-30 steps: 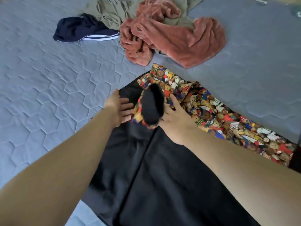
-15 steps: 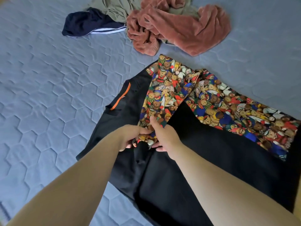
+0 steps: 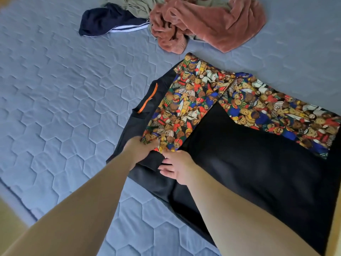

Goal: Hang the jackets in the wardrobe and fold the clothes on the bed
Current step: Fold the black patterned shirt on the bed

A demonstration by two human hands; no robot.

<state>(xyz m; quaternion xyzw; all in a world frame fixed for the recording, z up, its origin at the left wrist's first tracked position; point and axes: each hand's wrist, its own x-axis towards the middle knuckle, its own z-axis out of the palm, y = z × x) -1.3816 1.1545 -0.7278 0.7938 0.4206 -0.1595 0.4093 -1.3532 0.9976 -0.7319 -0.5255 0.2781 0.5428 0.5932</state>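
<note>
Black jacket (image 3: 249, 163): it lies spread on the grey quilted bed (image 3: 55, 108), towards the person's right, with its teddy-bear print lining (image 3: 184, 108) turned outward over the far half and an orange-trimmed pocket (image 3: 147, 97) showing on the left panel.
Left hand (image 3: 140, 150): its fingers are pinched on the near corner of the printed lining, where lining meets black cloth.
Right hand (image 3: 177, 167): it lies just beside the left with fingers pointing left, curled on the edge of a black flap; how firm the hold is, I cannot tell.
Step in hand: probably straightening the front panels so the jacket can be lifted for the wardrobe.
Risk, lining: the cloth looks smooth and slippery, so a pull from one pinched corner may drag the lining and bunch it rather than move the whole panel.
Risk, lift: both hands sit close together near one edge; raised from there, the far side would hang and twist, and the jacket would be awkward to put on a hanger.
Risk, edge: the near hem lies close to the side of the bed, so a tug towards the person could slide the jacket off.
Waiting pile: a rust-pink fleece garment (image 3: 212, 24), an olive garment (image 3: 136, 6) and a navy garment with white stripes (image 3: 108, 22) lie crumpled together at the far side, well apart from the jacket and unfolded.
</note>
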